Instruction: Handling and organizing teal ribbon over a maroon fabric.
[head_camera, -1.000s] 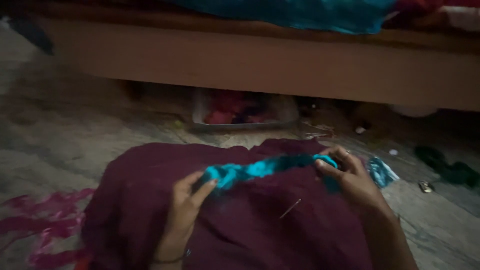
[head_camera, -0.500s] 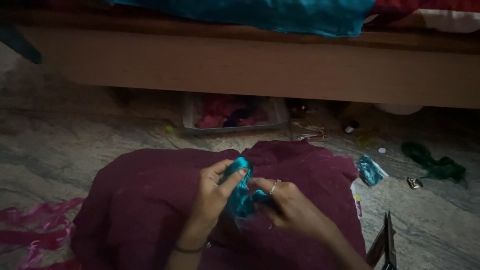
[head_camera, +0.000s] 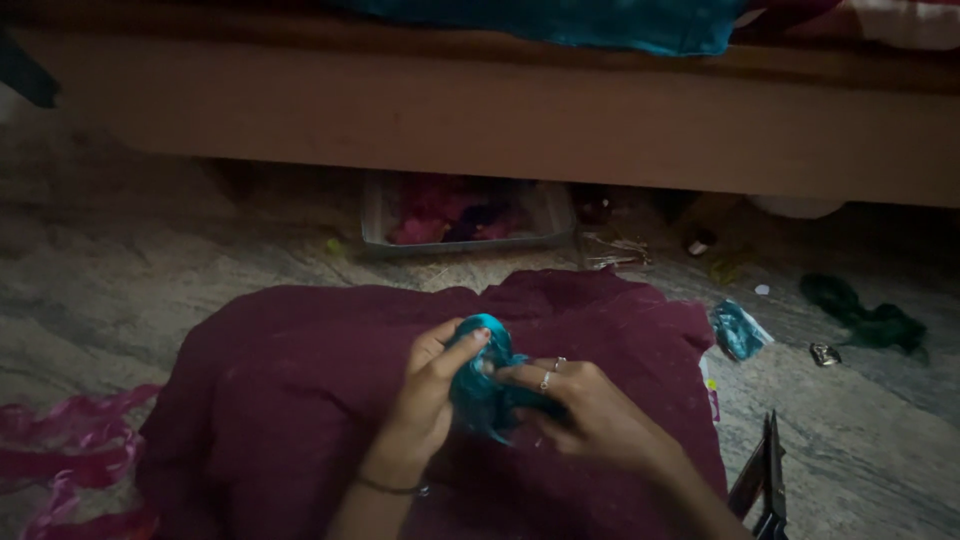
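Both hands bunching a teal ribbon over the maroon cloth.

The left hand and right hand pinch the teal ribbon gathered between them, above the middle of the maroon cloth spread on the floor; the next fold seems to need firm fingertip pressure.

Black scissors cut off by bottom edge, pink ribbon scraps cut by left edge, clear plastic tray's contents too dim to identify

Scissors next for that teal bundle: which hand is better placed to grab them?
Probably the right hand: the scissors lie on the floor at its side, while the left hand pinches the teal ribbon bundle.
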